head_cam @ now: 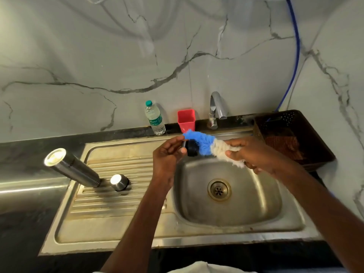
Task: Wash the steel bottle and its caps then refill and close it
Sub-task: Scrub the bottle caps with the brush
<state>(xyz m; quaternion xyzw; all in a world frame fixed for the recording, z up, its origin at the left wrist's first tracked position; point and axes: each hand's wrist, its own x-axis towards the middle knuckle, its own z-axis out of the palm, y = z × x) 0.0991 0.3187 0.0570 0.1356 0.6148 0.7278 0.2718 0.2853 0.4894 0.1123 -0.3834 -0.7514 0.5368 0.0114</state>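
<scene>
Steel bottle (72,168) stands inverted on the left drainboard, steel cap (119,182) beside it. Your right hand (254,154) grips the brush (204,143); your left hand (167,154) pinches the black inner cap (191,148) over the sink (275,223). Wet fingertips could let it slip.

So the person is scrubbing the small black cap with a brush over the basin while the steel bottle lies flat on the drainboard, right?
Not quite. In the head view the steel bottle stands on the drainboard, not flat. The rest holds: the left hand holds the black cap and the right hand works the brush over the basin.
</scene>
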